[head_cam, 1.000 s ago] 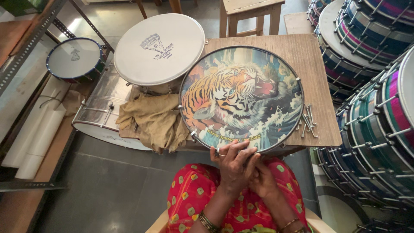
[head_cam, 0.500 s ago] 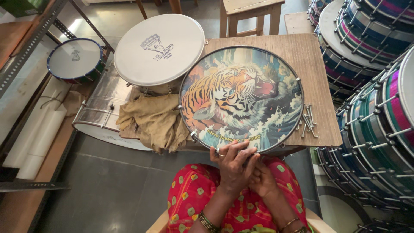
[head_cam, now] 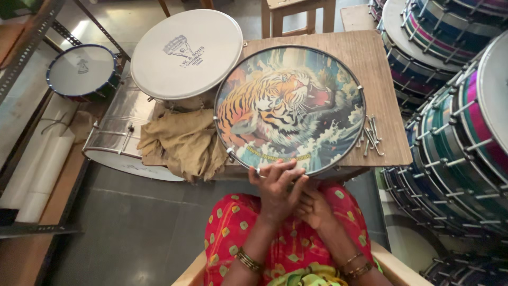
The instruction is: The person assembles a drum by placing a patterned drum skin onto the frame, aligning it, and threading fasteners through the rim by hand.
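Your left hand [head_cam: 276, 186] grips the tiger drum [head_cam: 289, 108] at its near rim; your right hand [head_cam: 314, 205] beneath, grip unclear. Bolts [head_cam: 370, 135] lie beside the rim on the wooden table [head_cam: 378, 74].

Drum-making workshop.
Finished drums [head_cam: 455, 106] stacked in rows at the right, loose metal bolts [head_cam: 370, 135] on a wooden table [head_cam: 381, 69], unfinished drums [head_cam: 185, 53] and steel shelving [head_cam: 32, 63] alongside.
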